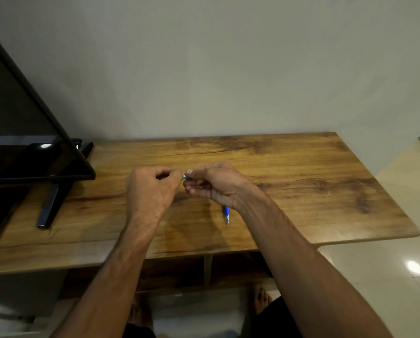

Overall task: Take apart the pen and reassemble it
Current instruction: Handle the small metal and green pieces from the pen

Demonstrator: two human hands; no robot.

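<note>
Mid-frame, left hand (152, 189) and right hand (213, 184) pinch a small pen part (184, 177); blue pen section (226, 214) lies on desk (301, 181). Likely mid-disassembly or rejoining; next needs careful alignment.

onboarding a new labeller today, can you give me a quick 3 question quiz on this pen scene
1. True or false: the left hand and right hand meet above the wooden table.
2. Where does the blue pen part lie?
A. under the right wrist, on the table
B. on the monitor stand
C. on the floor
3. Fill in: the small part pinched between both hands looks ____.

Key: 1 true; 2 A; 3 silvery, too small to identify
</note>
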